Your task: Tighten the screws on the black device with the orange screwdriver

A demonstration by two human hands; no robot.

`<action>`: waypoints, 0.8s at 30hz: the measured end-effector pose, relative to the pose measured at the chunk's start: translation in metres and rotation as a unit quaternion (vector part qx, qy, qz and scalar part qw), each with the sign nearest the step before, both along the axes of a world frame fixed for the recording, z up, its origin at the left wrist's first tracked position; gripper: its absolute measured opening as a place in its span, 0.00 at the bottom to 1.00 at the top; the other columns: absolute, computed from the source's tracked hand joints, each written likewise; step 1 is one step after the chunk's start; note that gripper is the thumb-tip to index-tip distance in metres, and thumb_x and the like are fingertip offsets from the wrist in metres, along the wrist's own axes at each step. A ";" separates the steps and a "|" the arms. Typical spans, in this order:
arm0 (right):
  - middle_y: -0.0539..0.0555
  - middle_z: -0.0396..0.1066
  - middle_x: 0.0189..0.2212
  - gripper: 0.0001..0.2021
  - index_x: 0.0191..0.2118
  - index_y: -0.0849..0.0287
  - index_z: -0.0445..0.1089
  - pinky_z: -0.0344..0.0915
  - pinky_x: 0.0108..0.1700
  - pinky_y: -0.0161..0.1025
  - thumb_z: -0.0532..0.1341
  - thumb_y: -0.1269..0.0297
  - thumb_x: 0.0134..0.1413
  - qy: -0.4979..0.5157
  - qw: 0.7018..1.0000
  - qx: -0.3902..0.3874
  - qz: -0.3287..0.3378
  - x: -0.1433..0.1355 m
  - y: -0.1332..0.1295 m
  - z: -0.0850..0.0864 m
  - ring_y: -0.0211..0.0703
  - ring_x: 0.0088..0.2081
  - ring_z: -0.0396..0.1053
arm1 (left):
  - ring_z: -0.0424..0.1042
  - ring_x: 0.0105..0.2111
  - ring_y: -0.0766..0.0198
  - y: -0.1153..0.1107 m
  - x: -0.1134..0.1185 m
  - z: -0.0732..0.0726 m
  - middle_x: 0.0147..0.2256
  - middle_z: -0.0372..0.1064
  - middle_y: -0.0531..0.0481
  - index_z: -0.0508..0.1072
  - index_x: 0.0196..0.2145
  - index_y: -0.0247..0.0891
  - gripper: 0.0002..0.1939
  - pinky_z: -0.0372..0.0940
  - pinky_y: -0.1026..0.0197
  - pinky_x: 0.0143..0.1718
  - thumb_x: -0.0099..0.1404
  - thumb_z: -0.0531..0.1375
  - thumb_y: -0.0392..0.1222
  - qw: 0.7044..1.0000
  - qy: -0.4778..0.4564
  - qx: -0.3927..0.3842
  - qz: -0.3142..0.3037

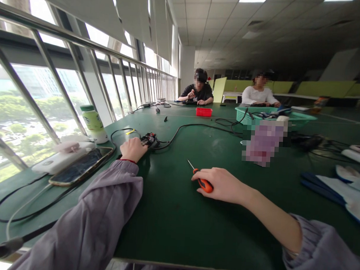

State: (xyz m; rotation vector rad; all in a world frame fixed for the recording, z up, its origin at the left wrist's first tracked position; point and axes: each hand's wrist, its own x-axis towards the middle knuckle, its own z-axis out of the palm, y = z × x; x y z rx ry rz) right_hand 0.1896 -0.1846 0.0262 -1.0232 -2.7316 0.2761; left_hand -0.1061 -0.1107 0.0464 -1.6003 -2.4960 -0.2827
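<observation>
My left hand (133,149) is closed on the near end of a small dark device (150,139) with black cables, on the green table left of centre. My right hand (215,183) rests on the table right of centre, its fingers around the orange and black handle of a screwdriver (205,186). The screwdriver's thin metal shaft points away and to the left. A gap of bare table lies between the two hands. A yellow strip (130,131) is just beyond my left hand.
A phone (82,166), a white device (62,157) and a green bottle (93,123) stand left, by the railing. Farther back are a red tray (204,112) and a green basket (243,116). Gloves (329,189) and cables lie right. Two people sit across the table.
</observation>
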 end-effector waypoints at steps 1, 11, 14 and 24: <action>0.53 0.73 0.42 0.16 0.47 0.55 0.69 0.64 0.45 0.44 0.58 0.60 0.52 -0.003 1.000 -0.002 -0.003 0.000 0.000 0.000 0.46 0.39 0.70 | 0.70 0.44 0.43 0.000 -0.005 0.001 0.42 0.70 0.32 0.71 0.42 0.29 0.23 0.65 0.52 0.39 0.57 0.54 0.51 1.000 -0.002 0.011 0.015; 0.53 0.72 0.43 0.16 0.47 0.55 0.69 0.64 0.46 0.45 0.58 0.59 0.51 -0.005 1.000 -0.015 -0.010 0.000 0.001 0.001 0.46 0.40 0.70 | 0.67 0.46 0.48 0.000 -0.021 -0.009 0.47 0.63 0.36 0.59 0.49 0.32 0.20 0.66 0.53 0.36 0.58 0.54 0.36 0.991 0.078 0.105 0.019; 0.53 0.72 0.43 0.16 0.47 0.54 0.69 0.64 0.46 0.45 0.58 0.59 0.52 -0.002 1.000 -0.012 -0.008 0.000 0.001 0.000 0.46 0.40 0.71 | 0.67 0.46 0.48 0.002 -0.021 -0.013 0.47 0.62 0.37 0.59 0.49 0.32 0.21 0.66 0.54 0.36 0.57 0.55 0.35 0.993 0.079 0.089 0.018; 0.55 0.71 0.44 0.14 0.46 0.56 0.68 0.68 0.42 0.44 0.56 0.59 0.55 0.162 0.976 0.046 -0.138 0.004 0.008 -0.003 0.44 0.39 0.71 | 0.68 0.42 0.49 -0.005 -0.002 0.000 0.42 0.65 0.39 0.64 0.44 0.34 0.14 0.61 0.56 0.31 0.62 0.50 0.41 0.964 0.139 0.218 -0.057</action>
